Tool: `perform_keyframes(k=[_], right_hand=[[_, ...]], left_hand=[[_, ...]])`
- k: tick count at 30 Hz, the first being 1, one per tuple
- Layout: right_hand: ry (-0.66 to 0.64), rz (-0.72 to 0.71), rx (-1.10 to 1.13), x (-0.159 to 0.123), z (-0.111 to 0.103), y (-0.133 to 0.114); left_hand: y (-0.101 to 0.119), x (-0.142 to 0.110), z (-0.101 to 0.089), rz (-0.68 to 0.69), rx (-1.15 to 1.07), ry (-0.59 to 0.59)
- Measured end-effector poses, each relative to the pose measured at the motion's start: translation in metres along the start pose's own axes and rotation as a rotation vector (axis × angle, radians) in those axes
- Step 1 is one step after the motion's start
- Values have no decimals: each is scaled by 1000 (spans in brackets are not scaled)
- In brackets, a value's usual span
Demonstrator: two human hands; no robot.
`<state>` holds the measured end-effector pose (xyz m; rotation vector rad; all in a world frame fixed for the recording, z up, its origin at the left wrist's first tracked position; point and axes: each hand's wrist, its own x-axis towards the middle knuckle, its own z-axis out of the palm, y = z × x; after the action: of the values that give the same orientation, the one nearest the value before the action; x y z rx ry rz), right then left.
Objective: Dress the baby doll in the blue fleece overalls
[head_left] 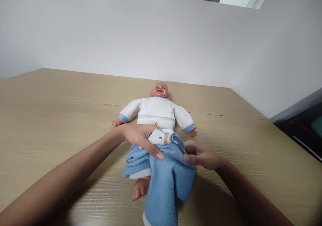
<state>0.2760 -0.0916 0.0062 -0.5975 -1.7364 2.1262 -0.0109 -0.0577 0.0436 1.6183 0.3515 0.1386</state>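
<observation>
A pale wall (151,41) rises behind a wood-grained worktop (62,118), with a dark object (299,118) partly in view at the right edge. On the worktop a baby doll (160,90) lies on its back, head toward the wall and arms spread out to either side. It wears a white top (156,107) with blue cuffs. Over its lower body are blue fleecy trousers (163,185), which bear a white patch (157,137) marked with a dark curve and an orange band. One trouser leg is bunched up, and a bare doll foot (140,188) sticks out below its white hem; the other leg trails loosely toward the near edge of the view. The person's two hands are apart, on opposite sides of the trousers. The left hand (141,137) grips them near the patch, thumb laid across the blue cloth, while the right hand (201,155) pinches the opposite side between thumb and fingers.
</observation>
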Motion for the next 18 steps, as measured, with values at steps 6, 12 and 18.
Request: perform_keyframes(k=[6,12,18], right_hand=[[246,-125,123,-6,7,8],[302,-146,167,-1,10,6],[-115,221,-78,-13,14,-4]], left_hand=[[-1,-3,-1,-35,-5,-43],[4,-4,6,-81,31,-120],[-2,-2,3,-2,39,-79]])
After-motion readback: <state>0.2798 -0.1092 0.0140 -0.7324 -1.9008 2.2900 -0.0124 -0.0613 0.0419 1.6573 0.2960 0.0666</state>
